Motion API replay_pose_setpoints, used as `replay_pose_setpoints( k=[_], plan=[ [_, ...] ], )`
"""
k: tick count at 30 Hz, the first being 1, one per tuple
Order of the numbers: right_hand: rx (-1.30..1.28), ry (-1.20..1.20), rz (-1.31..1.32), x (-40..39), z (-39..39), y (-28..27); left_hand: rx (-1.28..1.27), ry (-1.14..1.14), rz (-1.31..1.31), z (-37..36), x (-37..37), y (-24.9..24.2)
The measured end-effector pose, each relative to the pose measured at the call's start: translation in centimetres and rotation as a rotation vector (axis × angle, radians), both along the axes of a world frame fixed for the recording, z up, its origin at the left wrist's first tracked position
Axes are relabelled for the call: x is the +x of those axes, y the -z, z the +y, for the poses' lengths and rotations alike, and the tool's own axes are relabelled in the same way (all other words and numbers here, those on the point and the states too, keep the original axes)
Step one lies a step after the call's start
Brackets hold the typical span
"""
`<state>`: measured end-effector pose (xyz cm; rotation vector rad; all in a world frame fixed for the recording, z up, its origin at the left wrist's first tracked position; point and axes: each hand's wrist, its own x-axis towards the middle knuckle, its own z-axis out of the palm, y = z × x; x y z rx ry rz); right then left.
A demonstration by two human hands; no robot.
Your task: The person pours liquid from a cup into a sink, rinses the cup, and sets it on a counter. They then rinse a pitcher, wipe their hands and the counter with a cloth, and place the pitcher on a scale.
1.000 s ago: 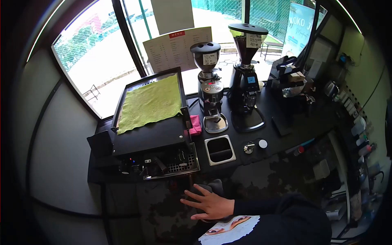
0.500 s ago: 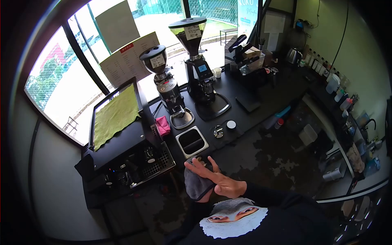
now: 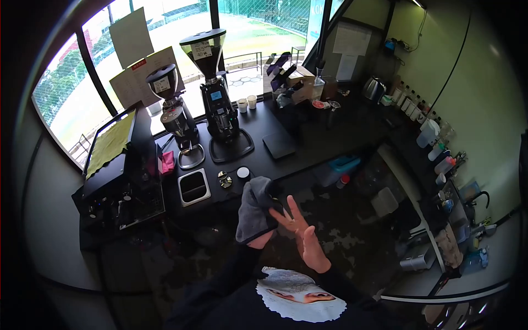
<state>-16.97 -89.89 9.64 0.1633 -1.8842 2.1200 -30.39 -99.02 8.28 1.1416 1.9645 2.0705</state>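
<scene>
My left hand [image 3: 257, 237] grips the grey cloth [image 3: 254, 210], hanging lengthwise. My right hand [image 3: 301, 236] is spread flat just right of it, fingertips touching.

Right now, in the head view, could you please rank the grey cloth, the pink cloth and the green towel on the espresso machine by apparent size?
1. Grey cloth, largest, though it is nearest the camera, over the left hand.
2. Green towel, seen at a slant.
3. Pink cloth, smallest.
</scene>
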Motion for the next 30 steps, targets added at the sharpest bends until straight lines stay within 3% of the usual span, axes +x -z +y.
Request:
replay_pose_setpoints(
  k=[1,2,4,5,6,8,9,10,12,13,18,19,24,26,27,28,30],
  plan=[
    [0.088,0.107,-0.03,1.7,1.7,1.1,-0.369,-0.267,0.442,0.8,1.0,-2.9],
    [0.083,0.125,-0.043,2.8,2.4,0.7,-0.371,-0.245,0.434,2.8,2.9,0.3],
    [0.832,0.655,-0.201,4.1,3.6,-0.6,0.635,0.484,-0.912,7.9,6.3,10.9],
    [0.834,0.642,-0.145,4.3,5.0,0.5,0.725,0.801,-1.26,9.3,6.5,11.1],
    [0.827,0.676,-0.161,5.2,6.0,0.9,0.699,0.827,-1.277,10.2,6.9,11.3],
    [0.391,0.562,-0.175,6.3,8.2,1.0,0.709,0.861,-0.936,12.1,7.5,3.8],
    [0.037,0.601,-0.111,6.4,9.3,3.9,0.702,0.746,-0.691,14.3,8.9,1.1],
    [0.027,0.637,-0.111,7.5,10.9,3.8,0.684,0.778,-0.705,15.7,9.1,0.8],
    [-0.37,0.367,-0.267,11.2,15.1,3.2,0.448,0.846,-0.384,18.6,10.4,0.9],
    [-0.127,0.411,-0.458,12.0,17.2,3.1,0.338,0.881,-0.226,20.1,11.3,1.2],
    [-0.359,0.613,-0.343,17.5,19.2,7.3,-0.12,0.991,0.645,26.9,14.8,2.9],
    [-0.389,0.638,-0.296,17.8,20.4,8.0,-0.216,1.084,0.558,27.9,14.7,2.1],
    [-0.5,0.748,-0.062,18.7,29.0,11.4,-0.01,1.133,0.828,37.7,11.1,6.7],
    [-0.619,0.723,-0.188,20.0,33.3,13.1,0.0,1.151,0.861,41.5,10.4,5.9],
    [-1.035,0.662,0.047,19.8,34.3,13.4,-0.09,1.118,0.919,42.7,10.4,4.5],
    [-1.304,0.224,0.486,18.1,35.5,10.3,-0.179,1.085,0.977,44.0,10.7,3.6],
    [-1.487,0.4,0.761,16.4,36.6,12.7,-0.251,1.208,0.933,47.4,12.1,3.9]
  ],
)
